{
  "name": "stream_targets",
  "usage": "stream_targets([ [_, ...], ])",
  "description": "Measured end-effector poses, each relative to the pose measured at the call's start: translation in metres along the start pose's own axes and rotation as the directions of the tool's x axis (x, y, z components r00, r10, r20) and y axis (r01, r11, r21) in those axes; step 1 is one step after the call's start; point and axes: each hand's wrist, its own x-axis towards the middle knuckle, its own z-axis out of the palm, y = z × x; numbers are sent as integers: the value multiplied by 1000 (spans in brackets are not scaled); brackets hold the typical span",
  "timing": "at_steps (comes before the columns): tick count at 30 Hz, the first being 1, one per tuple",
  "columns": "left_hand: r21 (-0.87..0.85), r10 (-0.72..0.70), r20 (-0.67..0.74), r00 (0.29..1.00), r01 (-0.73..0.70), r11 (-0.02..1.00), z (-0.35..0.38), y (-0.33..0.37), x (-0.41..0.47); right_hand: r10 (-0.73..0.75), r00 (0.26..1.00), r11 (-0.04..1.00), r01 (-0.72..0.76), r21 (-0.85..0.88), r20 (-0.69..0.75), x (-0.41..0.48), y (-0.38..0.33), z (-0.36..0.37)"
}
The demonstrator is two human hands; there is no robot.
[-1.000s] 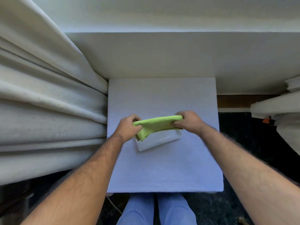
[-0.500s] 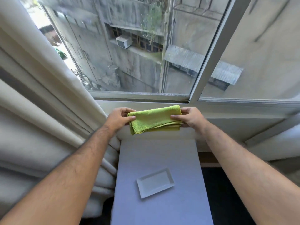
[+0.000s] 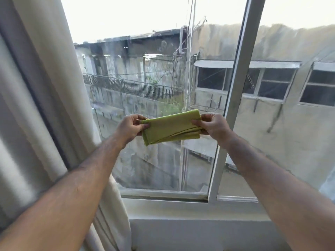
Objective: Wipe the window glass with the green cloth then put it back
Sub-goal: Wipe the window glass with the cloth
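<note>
Up at the window, both hands hold the folded green cloth (image 3: 171, 126) in the air before the window glass (image 3: 145, 84), the left hand (image 3: 131, 126) pinching its left end between thumb and fingers and the right hand (image 3: 213, 126) clamped on its right end the same way. The cloth is stretched level between them, its layered folds showing along the lower edge; whether it touches the pane cannot be told. A white upright frame bar (image 3: 233, 98) divides the glass just right of the right hand, and the bottom rail of the frame runs across below the forearms, with a pale sill (image 3: 190, 209) under it. A cream curtain (image 3: 45, 87) hangs in heavy folds down the left edge of the window. Beyond the glass stand weathered grey buildings, a railed balcony and a bright sky.
</note>
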Motion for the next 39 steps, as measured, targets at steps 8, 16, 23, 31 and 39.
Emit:
stream_targets([
  [8, -61, 204, -204, 958, -220, 974, -51, 108, 41, -250, 964, 968, 251, -6, -92, 47, -118, -16],
  [16, 152, 387, -419, 821, -357, 922, -71, 173, 86, -458, 887, 786, 435, -439, 60, 72, -154, -10],
  [23, 640, 680, -288, 674, -392, 660, -78, 211, 130, -878, 475, 171, 198, -965, -58, 105, -161, -88],
  [31, 748, 831, -322, 453, -416, 517, -54, 225, 175, -841, 507, 256, 67, -964, -188, 166, -126, -133],
  [39, 801, 906, -219, 362, -464, 378, -16, 133, 212, -911, 318, 289, 38, -957, -263, 201, -106, -127],
])
